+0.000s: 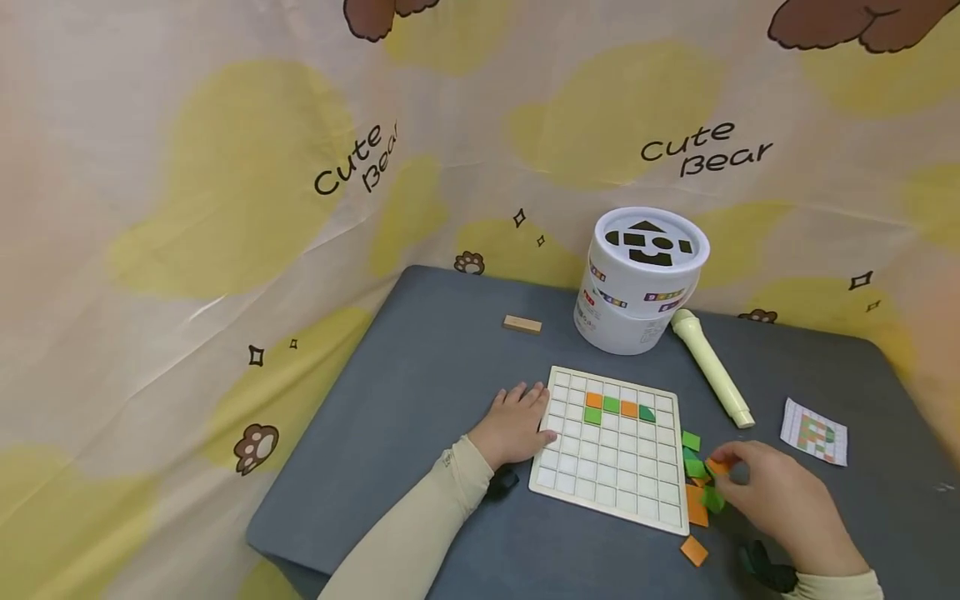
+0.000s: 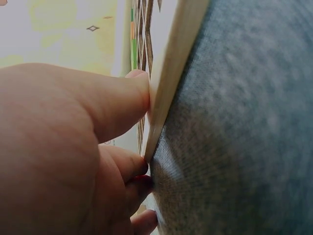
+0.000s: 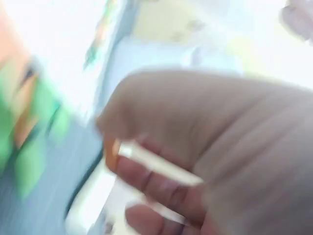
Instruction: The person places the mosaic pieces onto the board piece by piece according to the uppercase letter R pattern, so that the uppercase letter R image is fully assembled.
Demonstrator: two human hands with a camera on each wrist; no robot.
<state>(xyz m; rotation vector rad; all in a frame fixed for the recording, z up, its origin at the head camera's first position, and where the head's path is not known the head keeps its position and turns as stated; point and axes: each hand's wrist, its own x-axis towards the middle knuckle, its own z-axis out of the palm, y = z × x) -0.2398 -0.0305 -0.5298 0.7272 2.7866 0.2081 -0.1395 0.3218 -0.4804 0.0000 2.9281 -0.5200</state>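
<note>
A white gridded board (image 1: 600,467) lies on the table with a few orange and green tiles set in its upper squares. My left hand (image 1: 513,423) rests against the board's left edge, thumb on the rim and fingers extended; the left wrist view shows the thumb tip touching the pale wooden side (image 2: 168,73). Between thumb and fingers my right hand (image 1: 787,496) pinches an orange tile (image 1: 717,467), also seen, blurred, as an orange piece (image 3: 111,155) in the right wrist view. Below that hand, loose green tiles (image 1: 694,468) and orange tiles (image 1: 697,505) lie along the board's right edge.
Behind the board stands a white bucket (image 1: 637,292) with shaped holes in its lid. A pale yellow microphone-shaped stick (image 1: 712,367) lies right of it, and a patterned card (image 1: 814,433) farther right. One small wooden block (image 1: 522,324) sits at the back left.
</note>
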